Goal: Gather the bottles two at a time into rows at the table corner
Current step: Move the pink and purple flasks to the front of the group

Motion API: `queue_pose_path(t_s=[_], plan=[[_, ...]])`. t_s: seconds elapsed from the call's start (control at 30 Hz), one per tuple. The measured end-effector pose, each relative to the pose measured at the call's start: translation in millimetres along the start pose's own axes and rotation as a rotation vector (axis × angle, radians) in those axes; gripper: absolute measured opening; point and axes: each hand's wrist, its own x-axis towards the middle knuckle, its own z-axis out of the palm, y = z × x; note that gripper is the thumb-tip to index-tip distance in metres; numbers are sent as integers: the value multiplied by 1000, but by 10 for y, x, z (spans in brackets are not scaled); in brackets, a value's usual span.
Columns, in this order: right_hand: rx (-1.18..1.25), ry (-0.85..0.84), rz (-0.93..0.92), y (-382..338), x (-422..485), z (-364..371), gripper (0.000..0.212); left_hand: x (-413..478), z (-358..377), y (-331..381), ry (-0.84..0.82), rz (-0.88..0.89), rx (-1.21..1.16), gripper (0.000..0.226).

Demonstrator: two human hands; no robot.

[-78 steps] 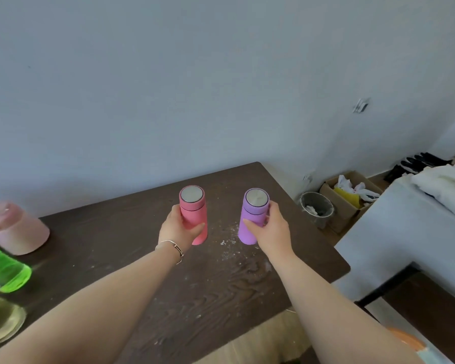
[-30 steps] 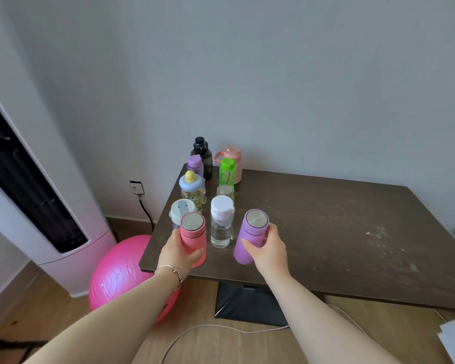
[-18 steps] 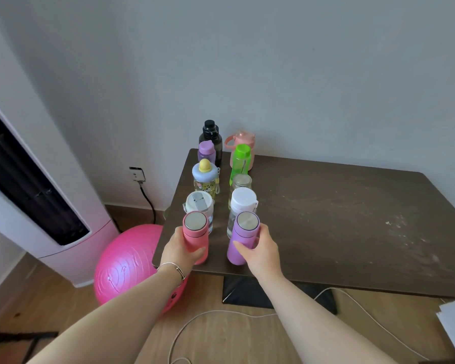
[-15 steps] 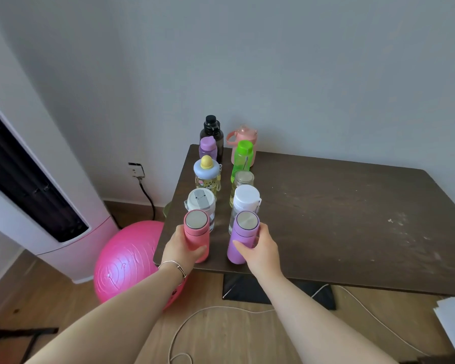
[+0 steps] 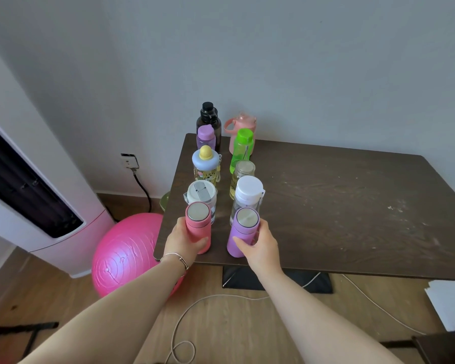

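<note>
Gripping one flask each, both hands sit at the near left corner of the dark tabletop (image 5: 339,206). The left hand (image 5: 183,241) is wrapped around the lower body of a coral-pink flask (image 5: 198,227), and the right hand (image 5: 260,248) is curled around a purple flask (image 5: 242,232); both flasks stand roughly upright, though whether their bases touch the wood is hard to tell behind the fingers. Beyond them two rows of bottles run toward the wall. The left row holds a clear bottle with a white flip lid (image 5: 201,199), a bottle with a yellow knob (image 5: 206,164), a small lilac bottle (image 5: 206,136) and a black bottle (image 5: 208,119). The right row holds a white-capped clear bottle (image 5: 248,194), a glass jar (image 5: 243,172), a green bottle (image 5: 243,147) and a pink jug (image 5: 241,124). A pink exercise ball (image 5: 126,253) lies on the floor beside the tabletop.
</note>
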Motion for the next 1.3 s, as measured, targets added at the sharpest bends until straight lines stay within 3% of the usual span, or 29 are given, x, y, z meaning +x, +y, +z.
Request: queue_pose_path(t_s=[0.6,0.9,1.3], plan=[[-37,-56,-42,36,67,-58,66,-23,70,13,-12,18,19,47],[-61,-70,-39,31,39,-48,68,-62,94,7,-23,-26,4,71],[-146,-134,-82,100,-47,-234,81,-256,85,52,35,-11,35,81]])
